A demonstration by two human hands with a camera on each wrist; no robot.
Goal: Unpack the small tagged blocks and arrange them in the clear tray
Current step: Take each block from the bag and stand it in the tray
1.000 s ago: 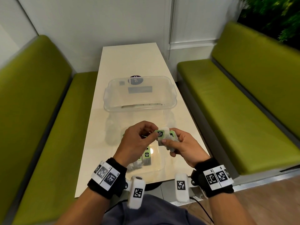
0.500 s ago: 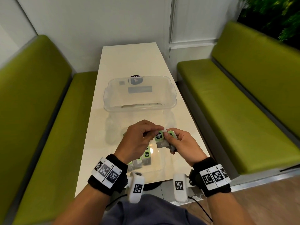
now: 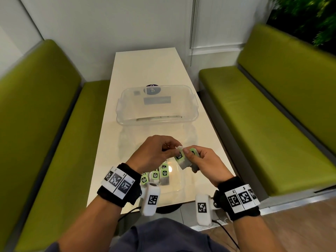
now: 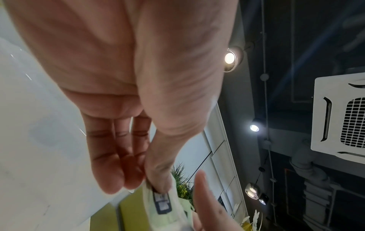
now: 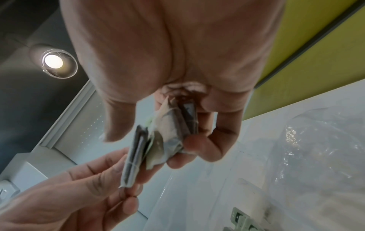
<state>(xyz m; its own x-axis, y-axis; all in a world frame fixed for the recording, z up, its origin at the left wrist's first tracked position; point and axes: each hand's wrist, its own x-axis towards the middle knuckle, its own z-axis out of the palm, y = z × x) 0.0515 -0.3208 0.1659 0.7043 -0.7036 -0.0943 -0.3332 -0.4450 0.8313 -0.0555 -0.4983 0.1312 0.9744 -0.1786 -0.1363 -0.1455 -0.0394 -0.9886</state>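
Observation:
The tagged blocks are small flat packets with green-and-black tags. My right hand (image 3: 190, 156) grips a small bunch of them (image 3: 181, 158) above the table, thumb on the front tag. My left hand (image 3: 173, 149) pinches the top corner of the front block. In the right wrist view the bunch (image 5: 171, 132) fans out between thumb and fingers, and the left hand's fingers (image 5: 110, 171) pinch the outer block (image 5: 134, 156). The left wrist view shows my thumb on that block (image 4: 162, 201). Several more blocks (image 3: 160, 176) stand in the shallow clear tray (image 3: 179, 186) beneath my hands.
A deeper clear tub (image 3: 195, 106) stands mid-table beyond my hands, with a dark round sticker (image 3: 151, 90) behind it. The narrow cream table (image 3: 145, 66) runs between two green benches (image 3: 45, 124) (image 3: 263, 115). Its front edge is close under my wrists.
Both hands have sunk slightly toward the near tray with the blocks. My left fingers have shifted to the top corner of the front block.

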